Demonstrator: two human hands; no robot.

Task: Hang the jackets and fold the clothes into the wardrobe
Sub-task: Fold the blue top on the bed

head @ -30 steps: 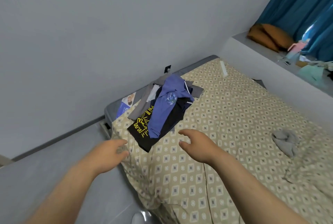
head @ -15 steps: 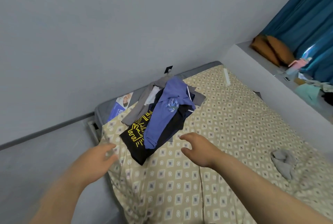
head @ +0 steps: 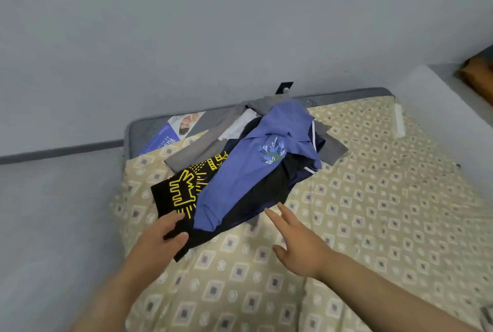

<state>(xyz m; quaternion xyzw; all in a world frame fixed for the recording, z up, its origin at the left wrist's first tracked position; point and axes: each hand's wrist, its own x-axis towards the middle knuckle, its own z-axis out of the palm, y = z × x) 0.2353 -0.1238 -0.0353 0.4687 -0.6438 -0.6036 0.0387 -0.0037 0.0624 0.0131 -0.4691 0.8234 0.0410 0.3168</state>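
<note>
my left hand (head: 160,238) pinches near corner of black tee (head: 184,193) | my right hand (head: 298,246) spread wide, empty, just short of pile (head: 269,185) | pile far-left on bed (head: 373,198) | risk: tugging bottom tee drags blue shirt (head: 240,187) over left bed edge onto floor (head: 53,211) | room: bare sheet right and near; wall (head: 240,24) close behind

A plain pale grey wall (head: 186,24) fills the upper half, evenly lit with no hard shadows. A darker grey skirting strip (head: 61,150) runs along its foot on the left, above a grey floor (head: 53,211). A grey-edged mattress (head: 346,93) lies against the wall under a beige sheet (head: 373,211) printed with diamonds; a printed label (head: 173,131) shows at its bare far-left corner. A small black plate (head: 285,88) (its kind unclear) sits on the wall just above. Along the bed's right edge rises a white ledge (head: 440,97) carrying an orange-brown cushion (head: 477,75).
</note>
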